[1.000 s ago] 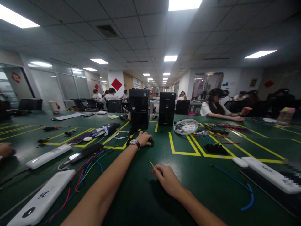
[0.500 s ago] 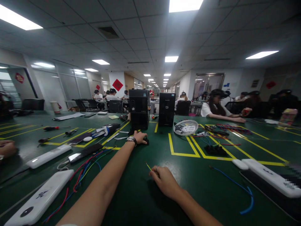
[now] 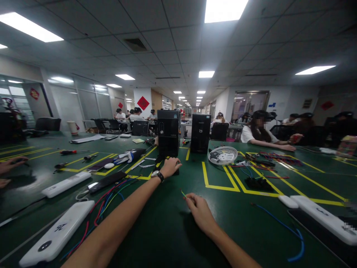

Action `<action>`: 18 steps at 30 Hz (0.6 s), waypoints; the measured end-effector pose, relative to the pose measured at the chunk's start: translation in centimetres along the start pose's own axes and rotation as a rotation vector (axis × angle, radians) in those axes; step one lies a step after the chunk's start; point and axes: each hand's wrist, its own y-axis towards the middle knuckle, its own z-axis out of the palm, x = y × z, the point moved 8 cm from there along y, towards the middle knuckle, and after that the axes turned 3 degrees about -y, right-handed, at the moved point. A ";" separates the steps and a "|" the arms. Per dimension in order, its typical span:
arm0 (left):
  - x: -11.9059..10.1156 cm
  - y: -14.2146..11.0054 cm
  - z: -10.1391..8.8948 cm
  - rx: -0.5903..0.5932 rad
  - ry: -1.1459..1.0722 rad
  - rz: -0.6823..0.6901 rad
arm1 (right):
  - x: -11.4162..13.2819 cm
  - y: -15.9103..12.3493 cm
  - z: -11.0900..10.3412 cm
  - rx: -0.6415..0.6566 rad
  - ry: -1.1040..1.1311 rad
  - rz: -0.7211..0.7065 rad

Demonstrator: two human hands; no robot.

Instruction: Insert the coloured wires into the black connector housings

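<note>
My left hand (image 3: 171,166), with a watch at the wrist, reaches forward over a small black object (image 3: 176,172) at the foot of the left black computer tower (image 3: 168,139). Its fingers are stretched out and somewhat apart; whether they touch the black object is hard to see. Nearer to me, my right hand (image 3: 198,207) pinches a short yellow-green wire (image 3: 183,194) just above the green table. The wire's tip points forward and left, and its other end is hidden in the fingers.
A second tower (image 3: 200,134) and a white fan grille (image 3: 222,155) stand ahead. To the left lie bundled wires (image 3: 104,203) and a white numbered power bank (image 3: 60,232). A blue wire (image 3: 279,219) lies right. Another person's hand (image 3: 12,165) shows at far left; a co-worker (image 3: 258,130) sits across.
The view has tilted up slightly and turned a little left. My left hand's fingers have lifted and spread over the black object. My right hand, still holding the wire, has moved slightly forward.
</note>
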 end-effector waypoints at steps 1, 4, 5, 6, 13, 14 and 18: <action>-0.8 -1.2 0.7 0.000 -0.057 -0.011 | -0.4 0.2 -0.7 -0.065 0.038 0.028; -3.4 -5.8 3.9 0.065 -0.249 -0.046 | -1.7 0.5 -2.3 -0.222 0.141 0.095; -4.2 -7.4 5.4 0.127 -0.483 -0.082 | -2.0 0.5 -2.4 -0.246 0.175 0.110; -5.2 -8.8 6.5 0.166 -0.676 -0.083 | -2.1 0.4 -2.3 -0.252 0.205 0.114; -8.4 -12.9 6.8 0.077 -1.135 -0.129 | 0.6 -0.7 0.7 -0.116 0.302 0.002; -8.0 -12.9 6.1 0.062 -1.130 -0.157 | 1.2 -0.9 0.8 -0.092 0.275 -0.008; -4.0 -13.2 2.0 0.067 -0.908 -0.296 | 3.6 -1.5 -0.9 -0.082 -0.073 -0.126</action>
